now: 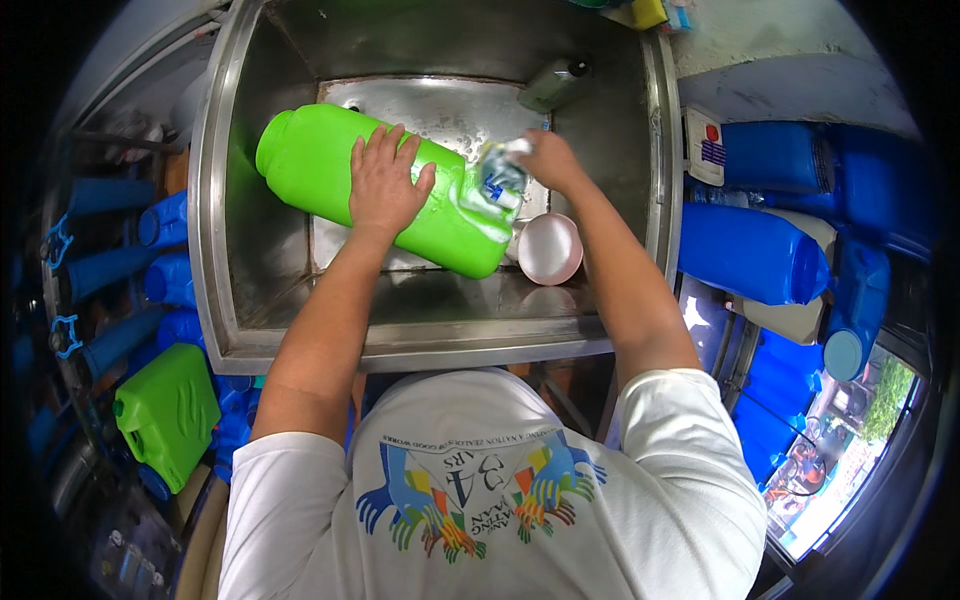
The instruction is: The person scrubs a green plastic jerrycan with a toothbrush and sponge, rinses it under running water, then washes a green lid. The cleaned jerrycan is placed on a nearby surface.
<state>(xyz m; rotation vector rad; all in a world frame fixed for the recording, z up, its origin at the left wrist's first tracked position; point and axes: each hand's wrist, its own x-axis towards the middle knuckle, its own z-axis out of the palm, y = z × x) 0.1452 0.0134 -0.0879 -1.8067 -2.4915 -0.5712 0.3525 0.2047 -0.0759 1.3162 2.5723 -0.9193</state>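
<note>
A bright green plastic water container [330, 150] lies on its side in the steel sink [440, 90], its neck toward the far left. My left hand [385, 180] rests flat on its upper side, fingers spread. At the container's right end, my right hand [550, 160] is closed around something white and foamy that I cannot make out. Just below those fingers, a blue-and-white tap-like part [500, 192] shows among suds at the container's recess. White foam streaks the green plastic there. Close to my right forearm sits a pink dipper [550, 248] with whitish contents.
A dark bottle [553, 84] with a black cap stands in the sink's back right corner. Blue containers [750, 252] are stacked on the right. Another green container [168, 417] stands at the left, near a rack of blue ones [112, 197]. The sink's raised rim [440, 355] runs in front of me.
</note>
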